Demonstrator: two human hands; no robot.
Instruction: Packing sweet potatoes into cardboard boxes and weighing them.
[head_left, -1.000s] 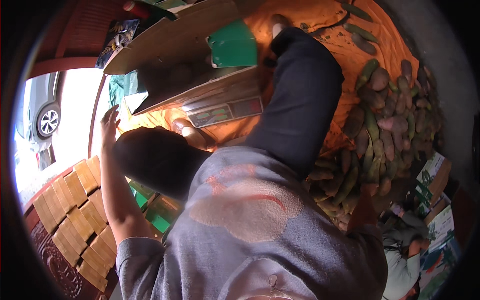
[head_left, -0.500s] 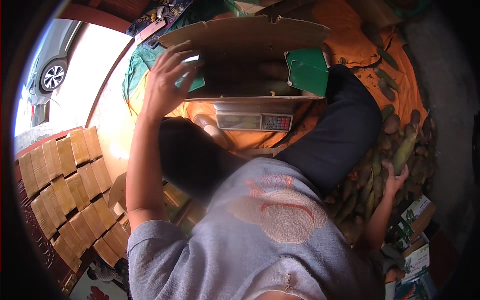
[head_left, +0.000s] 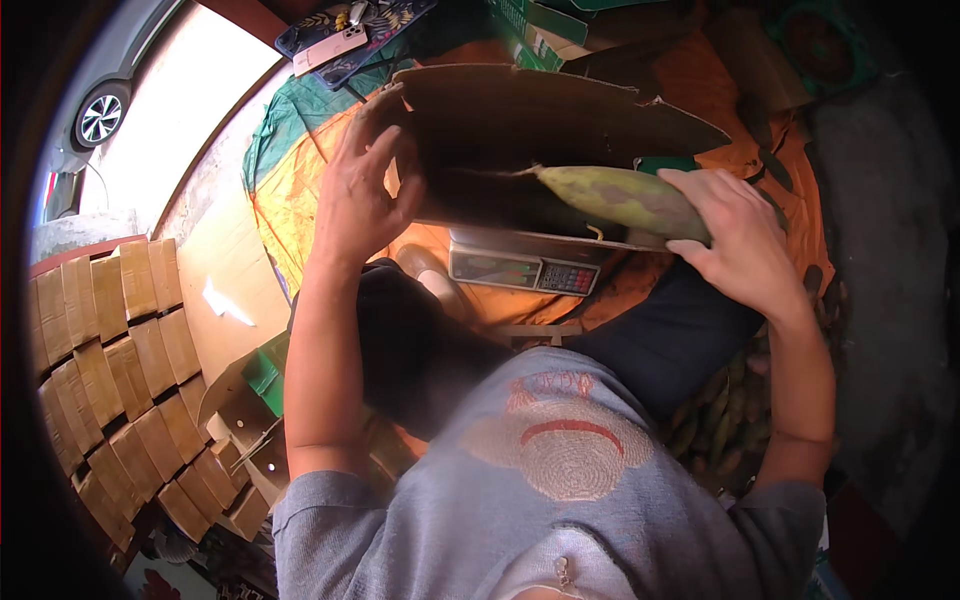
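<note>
An open cardboard carton rests on a digital scale between my legs, its inside dark. My right hand is closed round the thick end of a long green root with brown patches. The root lies level over the carton's right part, its thin tail pointing left. At the carton's left end is my left hand, fingers bent but apart, with a gap between thumb and fingers. It seems to hold nothing; whether its fingertips touch the carton wall I cannot tell.
Similar green and brown roots lie heaped beside my right leg. Stacked small cardboard boxes stand at the left. An orange sheet covers the floor. A phone lies on a dark patterned cloth at the far left; green cartons stand behind.
My right hand has brought the root up from the heap at the right, across to the carton. My left hand has stayed at the carton's left end, its fingers more bent.
</note>
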